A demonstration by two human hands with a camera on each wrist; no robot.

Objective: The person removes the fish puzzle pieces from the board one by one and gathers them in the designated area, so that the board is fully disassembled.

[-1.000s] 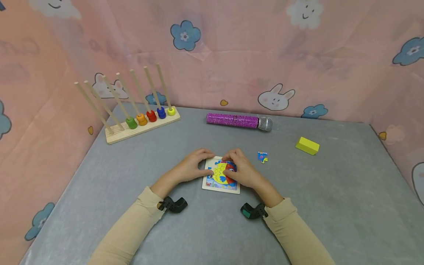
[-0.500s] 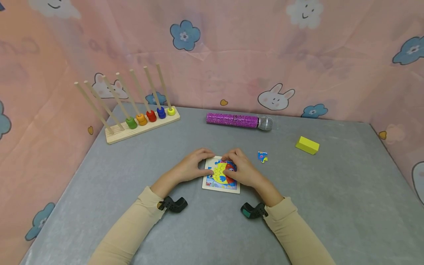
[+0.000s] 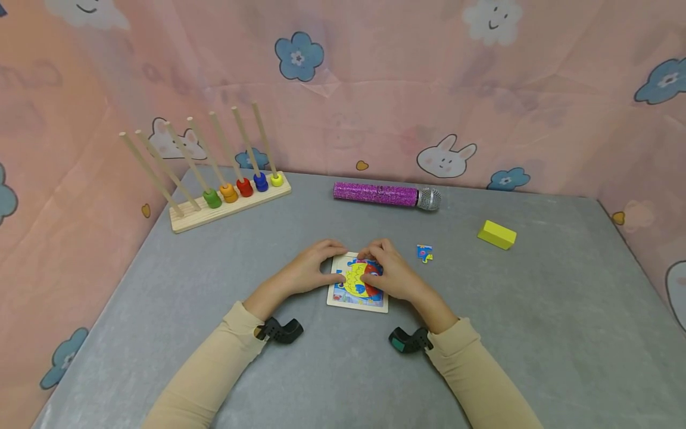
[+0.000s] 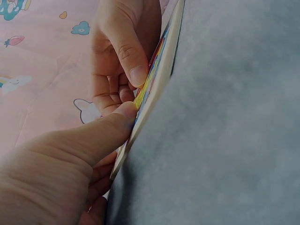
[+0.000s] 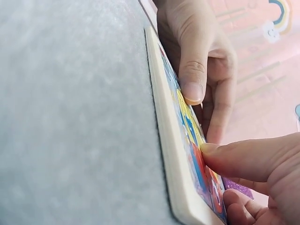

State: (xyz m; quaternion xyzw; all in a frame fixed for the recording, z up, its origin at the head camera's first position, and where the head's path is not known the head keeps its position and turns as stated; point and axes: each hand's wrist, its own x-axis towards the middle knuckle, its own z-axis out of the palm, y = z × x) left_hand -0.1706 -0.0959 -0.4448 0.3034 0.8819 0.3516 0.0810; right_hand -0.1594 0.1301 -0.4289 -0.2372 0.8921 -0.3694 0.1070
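Yellow, red and blue, the fish puzzle (image 3: 355, 286) lies flat in its pale wooden frame (image 3: 356, 308) on the grey desk (image 3: 343, 375), between the two hands. The left hand (image 3: 306, 271) holds it at the far left corner, thumb on the picture and fingers bent at the edge. The right hand (image 3: 395, 275) has its thumb on the fish, near the red head, with fingers curled at the far side; whether these pinch a single piece, I cannot tell.

The step in hand looks like fitting or pressing down pieces while the left hand steadies the frame. One loose piece (image 3: 424, 253) lies beyond and to the right of the frame, near the right hand. The next move probably calls for the right hand to pinch it, turn it to match and seat it.

The puzzle sits well in from the desk's far edge, with bare surface on its near side. Bare desk also separates the loose piece from the yellow block (image 3: 497, 235). The microphone (image 3: 377, 194) lies farther back, near that far edge; the peg rack (image 3: 231, 210) stands well apart, at far left.
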